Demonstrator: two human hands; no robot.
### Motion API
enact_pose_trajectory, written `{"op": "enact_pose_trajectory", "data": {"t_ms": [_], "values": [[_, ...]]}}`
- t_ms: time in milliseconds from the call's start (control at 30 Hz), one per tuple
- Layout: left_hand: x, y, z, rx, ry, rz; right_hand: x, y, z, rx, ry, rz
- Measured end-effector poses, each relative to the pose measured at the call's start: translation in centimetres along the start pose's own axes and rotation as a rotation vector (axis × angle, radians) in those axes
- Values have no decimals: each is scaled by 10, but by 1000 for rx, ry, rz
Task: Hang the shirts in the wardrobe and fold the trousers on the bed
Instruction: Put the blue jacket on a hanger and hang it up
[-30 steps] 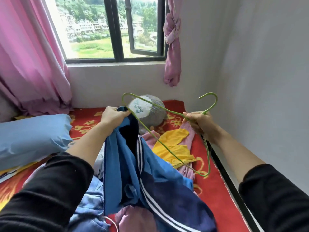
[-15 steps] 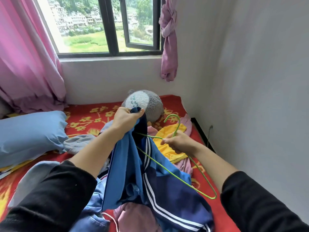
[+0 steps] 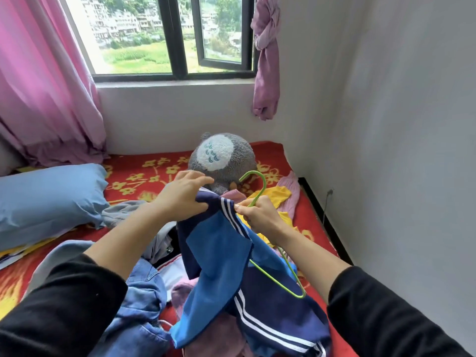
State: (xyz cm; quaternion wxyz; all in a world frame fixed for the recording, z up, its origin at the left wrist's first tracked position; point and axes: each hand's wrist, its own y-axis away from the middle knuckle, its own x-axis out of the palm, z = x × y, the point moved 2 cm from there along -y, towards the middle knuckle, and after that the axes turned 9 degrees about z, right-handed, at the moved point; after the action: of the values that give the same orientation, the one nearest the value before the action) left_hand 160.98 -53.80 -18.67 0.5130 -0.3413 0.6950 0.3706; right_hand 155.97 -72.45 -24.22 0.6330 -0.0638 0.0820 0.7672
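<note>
A blue and navy jacket (image 3: pixel 221 256) with white stripes hangs over the bed from my left hand (image 3: pixel 183 194), which grips its top edge. My right hand (image 3: pixel 260 215) holds a green wire hanger (image 3: pixel 288 282) near its hook and pinches the jacket's striped shoulder. One side of the hanger is hidden inside the jacket; the other corner pokes out at lower right. A yellow shirt (image 3: pixel 277 197), a pink garment (image 3: pixel 292 189), a denim garment (image 3: pixel 139 300) and a grey one (image 3: pixel 121 215) lie on the bed.
The bed has a red flowered cover (image 3: pixel 144 173). A blue pillow (image 3: pixel 49 197) lies at left, a grey plush toy (image 3: pixel 224 158) by the window wall. Pink curtains (image 3: pixel 43 81) hang at left. The white wall (image 3: pixel 399 150) runs close along the right.
My right hand moved left and down with the hanger, up to the jacket's shoulder beside my left hand. Part of the hanger went inside the jacket. The camera tilted down.
</note>
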Motion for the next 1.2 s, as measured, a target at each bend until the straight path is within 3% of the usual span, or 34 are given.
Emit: {"op": "enact_pose_trajectory", "data": {"t_ms": [100, 233, 300, 467, 633, 767, 1067, 1200], "values": [[21, -7, -1, -1, -234, 55, 10, 5, 4, 54, -92, 102], [37, -8, 4, 23, -83, -80, 13, 17, 8, 152, -454, 329], [39, -6, 10, 70, 17, -118, 4, 16, -1, 198, -484, 371], [41, 3, 7, 225, 148, -129, 8, 5, -26, 198, 267, 332], [38, 13, -4, 353, 200, -87, 29, -1, -32, 15, 321, 329], [36, 22, -9, 358, 222, -83, 38, -4, -37, -88, 628, 190], [31, 32, 0, 336, 269, -113, -21, -6, -38, 182, 1080, -73], [32, 31, 19, 207, 114, -136, -59, 0, -53, 353, 1118, -100]]}}
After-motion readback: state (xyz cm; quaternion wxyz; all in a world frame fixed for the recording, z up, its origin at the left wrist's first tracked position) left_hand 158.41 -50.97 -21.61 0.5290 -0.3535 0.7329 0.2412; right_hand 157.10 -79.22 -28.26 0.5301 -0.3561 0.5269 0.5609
